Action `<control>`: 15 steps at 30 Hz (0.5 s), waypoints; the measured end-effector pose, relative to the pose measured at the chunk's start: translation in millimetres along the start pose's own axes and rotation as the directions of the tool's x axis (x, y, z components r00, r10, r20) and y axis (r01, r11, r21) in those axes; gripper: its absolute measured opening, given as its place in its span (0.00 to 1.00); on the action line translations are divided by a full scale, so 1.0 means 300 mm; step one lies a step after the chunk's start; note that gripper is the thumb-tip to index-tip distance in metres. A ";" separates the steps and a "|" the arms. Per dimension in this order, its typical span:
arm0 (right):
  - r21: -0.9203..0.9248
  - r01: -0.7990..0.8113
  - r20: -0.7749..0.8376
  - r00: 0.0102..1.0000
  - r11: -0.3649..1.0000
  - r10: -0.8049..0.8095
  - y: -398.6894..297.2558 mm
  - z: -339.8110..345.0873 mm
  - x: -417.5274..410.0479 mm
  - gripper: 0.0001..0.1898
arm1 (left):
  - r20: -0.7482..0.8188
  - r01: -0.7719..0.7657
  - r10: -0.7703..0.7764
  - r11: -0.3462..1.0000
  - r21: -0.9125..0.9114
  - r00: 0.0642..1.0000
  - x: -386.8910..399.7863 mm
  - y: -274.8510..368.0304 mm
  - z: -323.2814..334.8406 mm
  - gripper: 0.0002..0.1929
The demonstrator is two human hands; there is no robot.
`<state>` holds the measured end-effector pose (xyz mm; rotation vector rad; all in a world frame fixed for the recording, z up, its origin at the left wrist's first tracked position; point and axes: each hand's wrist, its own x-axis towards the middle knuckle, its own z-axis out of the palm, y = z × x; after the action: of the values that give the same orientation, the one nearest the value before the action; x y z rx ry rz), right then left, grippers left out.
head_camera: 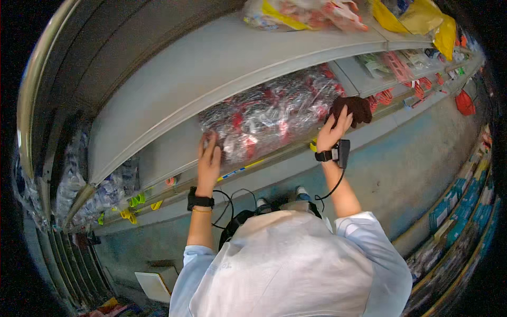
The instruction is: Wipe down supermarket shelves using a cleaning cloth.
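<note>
Many clear plastic-wrapped packages with red parts (pixel 273 111) lie in a wide block on a grey metal shelf. At the block's left end, my left hand (pixel 209 158) rests with its fingers against the wrapping, slightly blurred. By the right end is my right hand (pixel 334 128), its fingers over a dark brown cloth (pixel 354 111), which hangs at the shelf's front edge. The palm side is hidden, so how firmly the cloth is held does not show. Both wrists wear black straps, the right one with a small device and a cable.
Above runs another grey shelf (pixel 190 63), bearing plastic bags (pixel 305 14) and a yellow bag (pixel 425 23). Red hangers (pixel 384 97) stick out at the right; yellow and green clips (pixel 127 215) line the lower left edge. Another stocked shelf (pixel 455 210) stands at the far right.
</note>
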<state>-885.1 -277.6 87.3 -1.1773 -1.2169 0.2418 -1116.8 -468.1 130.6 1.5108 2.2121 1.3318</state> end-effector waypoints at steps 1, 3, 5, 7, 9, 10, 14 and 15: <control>-0.033 0.038 0.042 0.998 0.999 -0.037 -0.016 0.010 -0.048 0.20 | 0.016 -0.018 0.019 0.999 -0.040 1.000 -0.005 -0.031 0.004 0.17; -0.031 0.041 0.192 0.981 0.999 -0.035 -0.048 0.025 -0.169 0.19 | 0.069 0.028 -0.019 0.991 -0.130 0.997 0.019 -0.022 -0.011 0.16; -0.090 0.109 0.268 0.960 0.990 -0.081 -0.115 0.053 -0.319 0.18 | 0.129 0.030 -0.002 0.976 -0.218 0.992 0.043 -0.039 -0.015 0.16; 0.129 0.266 0.451 0.842 0.955 -0.295 -0.264 0.038 -0.375 0.15 | 0.162 0.063 -0.015 0.953 -0.298 0.987 0.054 -0.066 -0.021 0.16; 0.262 0.216 0.534 0.779 0.940 -0.328 -0.326 0.051 -0.497 0.16 | 0.215 0.068 0.018 0.920 -0.386 0.976 0.064 -0.094 -0.011 0.16; 0.256 0.255 0.641 0.677 0.932 -0.361 -0.359 0.042 -0.543 0.16 | 0.233 0.073 0.022 0.919 -0.389 0.972 0.057 -0.104 -0.020 0.16; 0.462 0.435 0.469 0.620 0.773 -0.629 -0.320 0.077 -0.620 0.18 | 0.320 0.198 -0.043 0.861 -0.469 0.946 0.072 -0.092 -0.034 0.18; 0.468 0.455 0.510 0.561 0.758 -0.652 -0.312 0.067 -0.604 0.18 | 0.266 0.110 -0.008 0.922 -0.370 0.964 0.072 -0.094 -0.032 0.19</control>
<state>-1013.1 -433.5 52.0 -0.3681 -2.0453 0.3412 -1151.7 -459.0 123.0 1.3684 1.7028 1.3578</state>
